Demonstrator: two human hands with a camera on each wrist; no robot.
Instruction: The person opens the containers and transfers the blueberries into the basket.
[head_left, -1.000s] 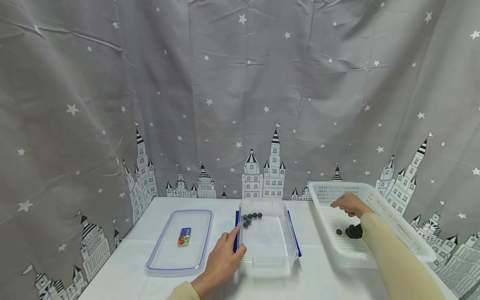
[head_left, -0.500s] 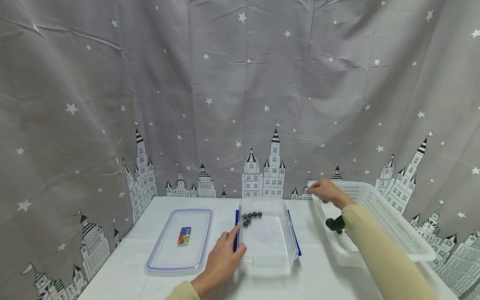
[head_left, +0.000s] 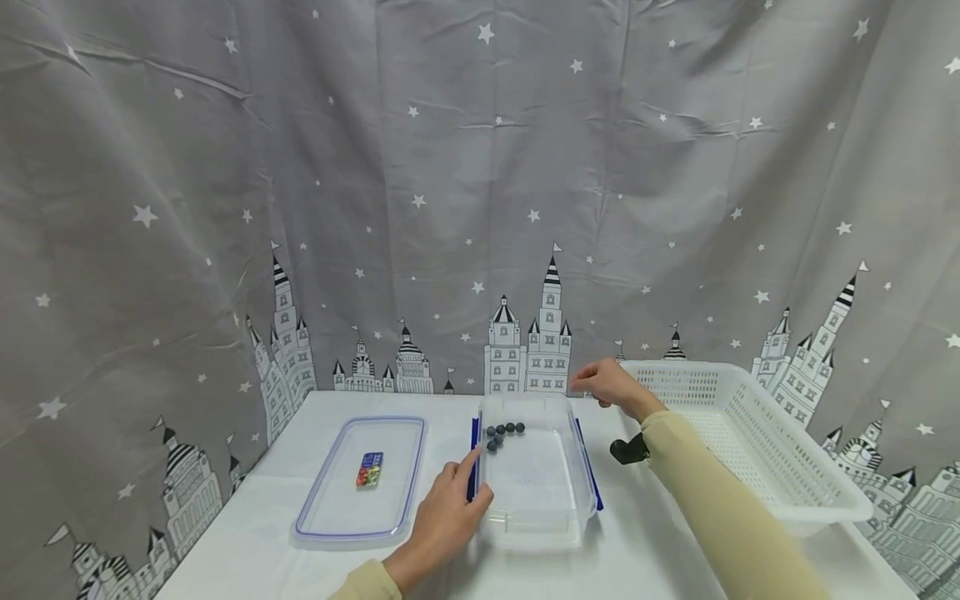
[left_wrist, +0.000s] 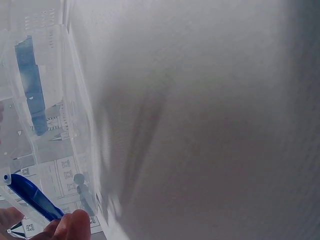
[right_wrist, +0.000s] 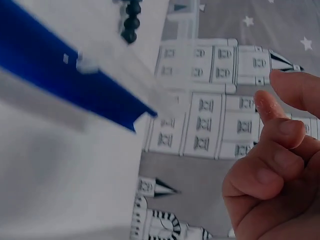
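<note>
A clear plastic food container (head_left: 525,523) with blue side latches (head_left: 588,467) stands in the middle. Inside it, several blueberries (head_left: 500,430) form a bent row in the far left corner. My left hand (head_left: 450,507) rests at the container's left edge, index finger and thumb spread along the rim near the latch there (left_wrist: 35,196). Above the table, between container and basket, hovers my right hand (head_left: 611,385). Its fingers (right_wrist: 287,160) are curled, with thumb and index tip close together; I cannot tell whether a berry is hidden in them.
A white perforated basket (head_left: 780,417) stands at the right, partly covered by my right sleeve (head_left: 720,500). At the left lies the container's clear lid (head_left: 352,517) with a colourful label (head_left: 369,471). A grey castle-print curtain (head_left: 420,167) hangs behind the table.
My right hand has moved left out of the basket, over its left rim, to the far right corner of the container. The left hand, container and lid have stayed put.
</note>
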